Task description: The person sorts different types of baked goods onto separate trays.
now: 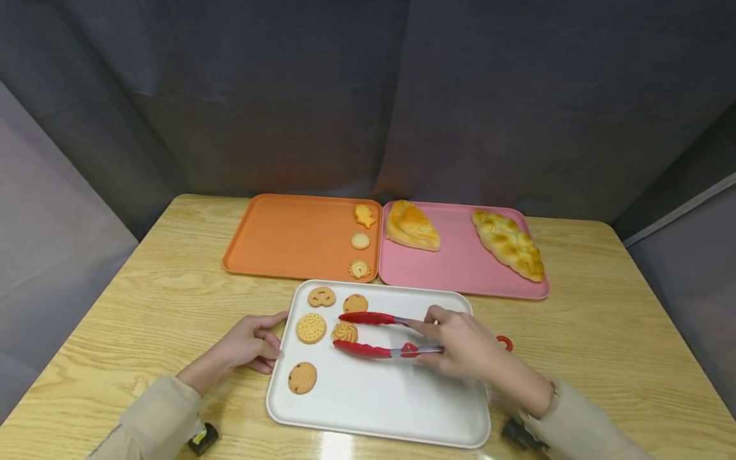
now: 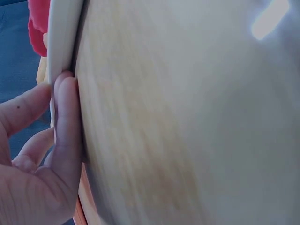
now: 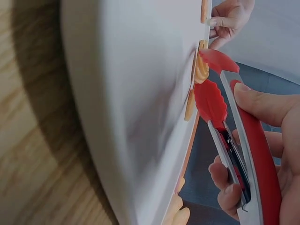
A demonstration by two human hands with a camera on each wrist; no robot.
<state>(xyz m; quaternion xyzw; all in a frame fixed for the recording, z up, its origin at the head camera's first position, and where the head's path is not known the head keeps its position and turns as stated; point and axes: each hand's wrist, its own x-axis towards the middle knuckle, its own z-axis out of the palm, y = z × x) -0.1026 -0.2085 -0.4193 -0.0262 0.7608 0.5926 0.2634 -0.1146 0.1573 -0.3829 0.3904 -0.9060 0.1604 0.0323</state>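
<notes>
Landmark: white tray (image 1: 402, 409), nearest the person on the wooden table (image 1: 604, 332)
Right hand: the right hand (image 1: 466, 348) is over the right half of the white tray, fingers curled round the handles of the red tongs (image 1: 374, 333)
Red tongs: held level above the white tray, tips pointing toward its left half; the two arms stand a little apart with the swirl cookie (image 1: 345, 331) between their tips; whether the tips touch it I cannot tell
Swirl cookie: lies on the white tray, left of centre
Left hand: the left hand (image 1: 250, 345) rests on the table at the left edge of the white tray, fingers loosely bent and fingertips against the rim; it grips nothing
Other cookies on the white tray: round dotted cookie (image 1: 311, 328) left of the swirl cookie, chocolate chip cookie (image 1: 302, 377) nearer the front left corner, two more by the far edge
Orange tray (image 1: 287, 236): beyond the white tray, to its far left, three small cookies along its right side
Pink tray (image 1: 460, 255): beyond the white tray, to its far right, holding a bun (image 1: 411, 225) and a braided loaf (image 1: 508, 244)
</notes>
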